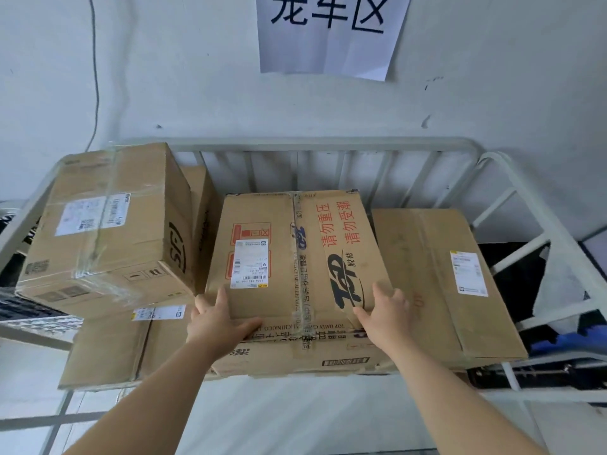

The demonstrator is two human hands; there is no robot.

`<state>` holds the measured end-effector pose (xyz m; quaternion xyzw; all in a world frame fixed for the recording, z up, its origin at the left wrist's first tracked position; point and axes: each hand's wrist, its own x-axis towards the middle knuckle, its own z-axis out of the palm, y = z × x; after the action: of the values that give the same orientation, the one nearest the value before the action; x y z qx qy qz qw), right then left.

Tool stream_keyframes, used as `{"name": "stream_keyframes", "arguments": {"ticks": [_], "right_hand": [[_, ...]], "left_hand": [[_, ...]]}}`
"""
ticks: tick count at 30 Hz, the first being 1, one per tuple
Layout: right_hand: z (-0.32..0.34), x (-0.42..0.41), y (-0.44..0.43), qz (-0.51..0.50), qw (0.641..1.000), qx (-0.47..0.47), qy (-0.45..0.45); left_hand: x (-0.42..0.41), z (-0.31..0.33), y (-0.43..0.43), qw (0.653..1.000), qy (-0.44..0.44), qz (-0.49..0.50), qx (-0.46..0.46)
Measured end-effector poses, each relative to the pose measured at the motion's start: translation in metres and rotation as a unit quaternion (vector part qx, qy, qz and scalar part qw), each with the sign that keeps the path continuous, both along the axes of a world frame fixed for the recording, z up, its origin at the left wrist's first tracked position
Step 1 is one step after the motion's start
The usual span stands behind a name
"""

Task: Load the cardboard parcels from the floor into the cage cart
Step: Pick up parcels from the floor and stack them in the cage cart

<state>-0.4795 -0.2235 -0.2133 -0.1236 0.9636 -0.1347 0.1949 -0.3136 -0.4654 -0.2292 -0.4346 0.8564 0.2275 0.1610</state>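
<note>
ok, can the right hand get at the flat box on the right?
Likely yes. The right hand holds the Top box at its near corner; the flat box lies just beside, its top bare. It must let go first.

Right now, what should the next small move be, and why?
Probably slide the Top box back toward the rear bars of the cage cart, then release: the left hand and right hand hold its near corners, and it rests on a lower carton.
</note>
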Motion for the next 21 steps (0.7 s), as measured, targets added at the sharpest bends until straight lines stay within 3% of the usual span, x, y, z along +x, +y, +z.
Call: {"name": "stream_keyframes", "arguments": {"ticks": [11,16,18,21], "right_hand": [[-0.051,0.006,-0.007,0.024,0.997,0.071,-0.026],[-0.043,0.002,-0.014,0.021,0.996,0.072,-0.053],[-0.034,0.002,-0.025,0.054,0.997,0.052,-0.028],[-0.013,0.003,-0.055,0.092,0.996,0.001,0.007]], "left_hand": [[-0.004,-0.048,-0.005,0.997,-0.052,-0.054,0.005],[-0.007,-0.042,-0.003,0.996,-0.063,-0.062,-0.001],[-0.009,-0.028,-0.004,0.996,-0.033,-0.081,-0.028],[-0.015,0.003,-0.01,0.987,0.077,-0.117,-0.076]]}}
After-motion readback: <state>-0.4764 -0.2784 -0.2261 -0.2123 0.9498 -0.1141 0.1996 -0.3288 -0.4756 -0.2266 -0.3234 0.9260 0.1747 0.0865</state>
